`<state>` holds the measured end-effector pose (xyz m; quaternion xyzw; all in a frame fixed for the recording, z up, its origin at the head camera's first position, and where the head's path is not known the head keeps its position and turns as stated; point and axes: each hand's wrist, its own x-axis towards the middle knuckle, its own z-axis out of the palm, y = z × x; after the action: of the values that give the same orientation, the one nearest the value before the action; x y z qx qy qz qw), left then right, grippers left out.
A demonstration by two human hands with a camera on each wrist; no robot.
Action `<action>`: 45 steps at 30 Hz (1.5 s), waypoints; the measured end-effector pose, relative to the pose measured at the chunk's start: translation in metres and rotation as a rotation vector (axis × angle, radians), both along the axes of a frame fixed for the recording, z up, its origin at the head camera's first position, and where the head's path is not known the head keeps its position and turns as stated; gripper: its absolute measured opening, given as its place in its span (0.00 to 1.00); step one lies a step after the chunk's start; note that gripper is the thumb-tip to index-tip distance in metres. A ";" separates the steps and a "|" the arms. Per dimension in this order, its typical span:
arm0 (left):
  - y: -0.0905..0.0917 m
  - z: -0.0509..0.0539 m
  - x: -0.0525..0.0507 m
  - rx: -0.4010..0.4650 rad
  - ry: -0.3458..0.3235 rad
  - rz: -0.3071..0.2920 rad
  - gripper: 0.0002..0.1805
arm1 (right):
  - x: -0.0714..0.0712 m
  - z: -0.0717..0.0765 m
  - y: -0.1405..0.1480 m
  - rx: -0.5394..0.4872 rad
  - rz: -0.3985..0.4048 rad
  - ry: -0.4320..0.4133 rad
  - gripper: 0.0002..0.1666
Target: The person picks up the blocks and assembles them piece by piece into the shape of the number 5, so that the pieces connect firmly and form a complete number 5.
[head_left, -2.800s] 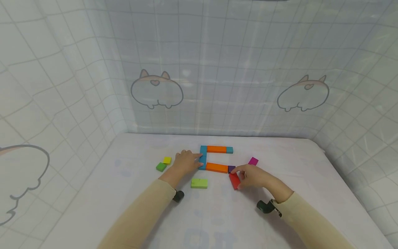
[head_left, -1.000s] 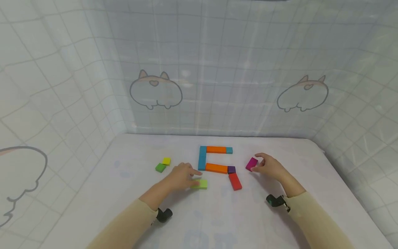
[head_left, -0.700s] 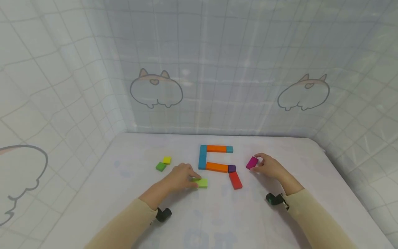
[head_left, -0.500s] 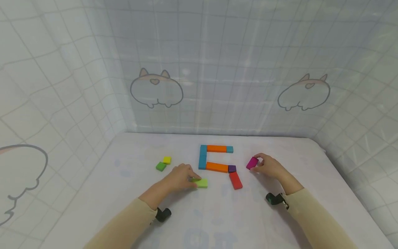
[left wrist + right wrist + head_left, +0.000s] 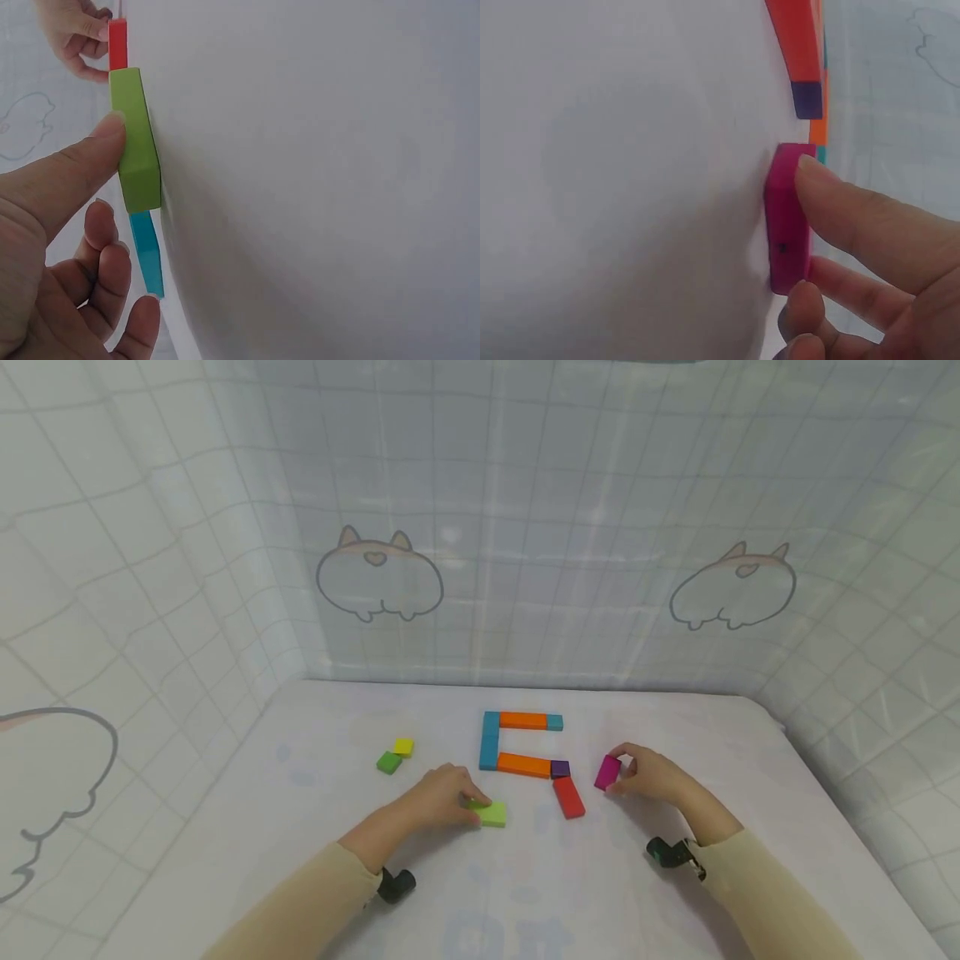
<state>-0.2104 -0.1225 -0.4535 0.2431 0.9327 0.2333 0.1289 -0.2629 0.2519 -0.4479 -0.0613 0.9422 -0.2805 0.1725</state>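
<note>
My left hand (image 5: 438, 799) pinches a lime-green block (image 5: 491, 814) between thumb and fingers, low over the white cloth; the thumb lies along its near side in the left wrist view. On the right, a magenta block (image 5: 608, 772) is pinched by my right hand (image 5: 651, 774), whose thumb presses its side in the right wrist view. Between the hands lies a red block (image 5: 568, 797), slanting down from a small purple block (image 5: 560, 768). That purple block ends a lower orange block (image 5: 523, 765), which joins the blue blocks (image 5: 489, 741) standing as a left-hand column.
An upper orange block (image 5: 522, 720) runs right from the column's top to a small blue block (image 5: 554, 722). Farther left, a yellow block (image 5: 403, 747) touches a green block (image 5: 388, 762). A white grid-patterned curtain (image 5: 555, 568) rises behind the table (image 5: 337, 718).
The right hand has left the red block and taken the magenta one, shifting it toward me. My left hand has gone from the blue column to the lime block, moving it slightly right and nearer.
</note>
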 end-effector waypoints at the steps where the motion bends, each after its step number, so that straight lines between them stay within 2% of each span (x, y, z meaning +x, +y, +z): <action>1: 0.001 0.000 0.002 0.007 -0.004 -0.007 0.17 | 0.002 0.000 0.000 0.000 0.006 -0.006 0.38; 5: 0.005 0.000 0.007 0.009 -0.005 -0.030 0.17 | 0.008 0.002 -0.002 -0.001 0.037 -0.013 0.38; 13: 0.011 0.005 0.015 0.004 -0.024 -0.036 0.16 | 0.022 0.006 -0.006 0.006 0.046 -0.041 0.36; 26: 0.018 0.002 0.021 0.020 -0.069 -0.023 0.15 | 0.045 0.006 -0.013 -0.002 0.072 -0.053 0.37; 34: 0.022 0.001 0.024 0.017 -0.101 -0.017 0.14 | 0.061 0.005 -0.019 0.005 0.054 -0.081 0.37; 45: 0.028 0.002 0.030 0.005 -0.132 -0.018 0.14 | 0.079 0.010 -0.031 0.042 0.106 -0.058 0.38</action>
<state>-0.1808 -0.0946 -0.4514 0.2360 0.9193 0.2498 0.1916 -0.1837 0.2206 -0.4384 -0.0992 0.9380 -0.2528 0.2156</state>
